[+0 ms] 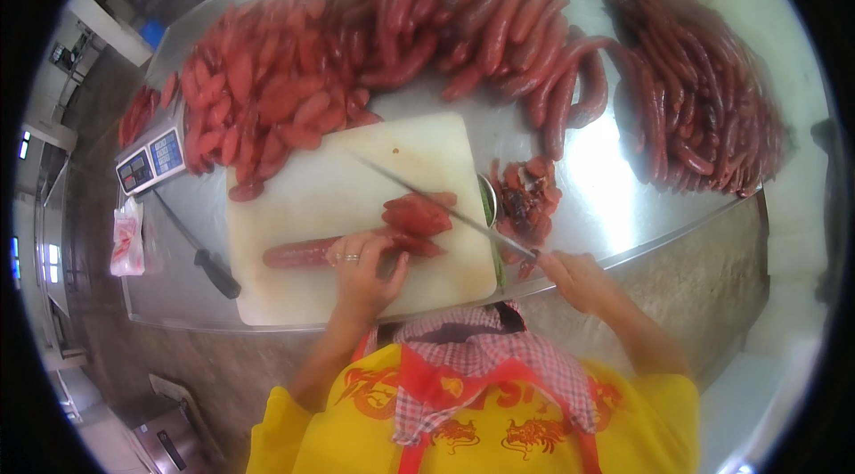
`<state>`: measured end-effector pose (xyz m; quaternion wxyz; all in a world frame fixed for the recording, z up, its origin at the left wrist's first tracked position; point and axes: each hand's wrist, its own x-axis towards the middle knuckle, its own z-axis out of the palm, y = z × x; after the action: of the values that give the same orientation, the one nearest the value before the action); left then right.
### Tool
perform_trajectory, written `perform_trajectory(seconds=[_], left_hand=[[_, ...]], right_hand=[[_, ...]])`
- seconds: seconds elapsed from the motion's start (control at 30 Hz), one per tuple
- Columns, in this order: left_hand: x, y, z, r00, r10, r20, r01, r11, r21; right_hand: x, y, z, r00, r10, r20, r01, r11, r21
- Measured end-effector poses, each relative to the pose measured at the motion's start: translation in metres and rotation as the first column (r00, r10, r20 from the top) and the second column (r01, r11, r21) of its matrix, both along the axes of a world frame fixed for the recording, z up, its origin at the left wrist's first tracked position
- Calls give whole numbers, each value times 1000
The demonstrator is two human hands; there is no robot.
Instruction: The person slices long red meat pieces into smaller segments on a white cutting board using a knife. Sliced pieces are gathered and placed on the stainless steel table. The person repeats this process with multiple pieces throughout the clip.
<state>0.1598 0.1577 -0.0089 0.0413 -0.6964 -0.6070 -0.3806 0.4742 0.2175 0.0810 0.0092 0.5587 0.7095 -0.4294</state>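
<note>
A long red sausage (pixel 298 254) lies across the white cutting board (pixel 347 296). My left hand (pixel 365 271) is closed over its right part, the fingers bent on top and a ring on one of them. Just beyond my fingers, several cut sausage slices (pixel 416 214) lie in a small overlapping stack. My right hand (pixel 574 280) is wrapped round the handle of a long knife (pixel 436 200), off the board's right edge. The blade slants up and left above the board, its tip toward the far side, and passes over the slices. Whether it touches them I cannot tell.
Sliced sausage (pixel 267 82) is heaped at the far left, beside a scale (pixel 151 158). Whole sausages (pixel 463 2) pile up behind the board, with more sausages (pixel 686 91) at the right. Scraps (pixel 527 207) lie right of the board. A second knife (pixel 214 269) rests at the left.
</note>
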Motion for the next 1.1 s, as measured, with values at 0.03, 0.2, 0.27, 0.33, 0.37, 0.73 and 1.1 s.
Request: perform_trajectory(seconds=[0.03, 0.2, 0.27, 0.33, 0.37, 0.73, 1.1], left_hand=[[-2, -2, -1, 1000, 6, 4, -6, 1000, 18], [-5, -3, -7, 1000, 3, -7, -3, 1000, -3], [-6, -2, -9, 1000, 4, 2, -4, 1000, 8], [-6, -2, -12, 1000, 4, 30, -4, 1000, 23], [-6, -2, -12, 999, 5, 40, -6, 1000, 23], [-6, -9, -3, 998, -35, 44, 35, 999, 3], [6, 99, 44, 970, -220, 106, 241, 793, -560]], right_hand=[[3, -6, 5, 997, 62, 48, -64, 997, 53], [16, -32, 31, 956, 183, 230, -209, 974, 93], [22, -35, 44, 934, 177, 310, -209, 975, 74], [23, -35, 51, 915, 216, 342, -226, 974, -10], [19, -33, 50, 901, 237, 363, -234, 971, -54], [-125, 11, -63, 968, 236, -82, -233, 971, 48], [-24, -7, 2, 873, -453, -181, 407, 881, -243]])
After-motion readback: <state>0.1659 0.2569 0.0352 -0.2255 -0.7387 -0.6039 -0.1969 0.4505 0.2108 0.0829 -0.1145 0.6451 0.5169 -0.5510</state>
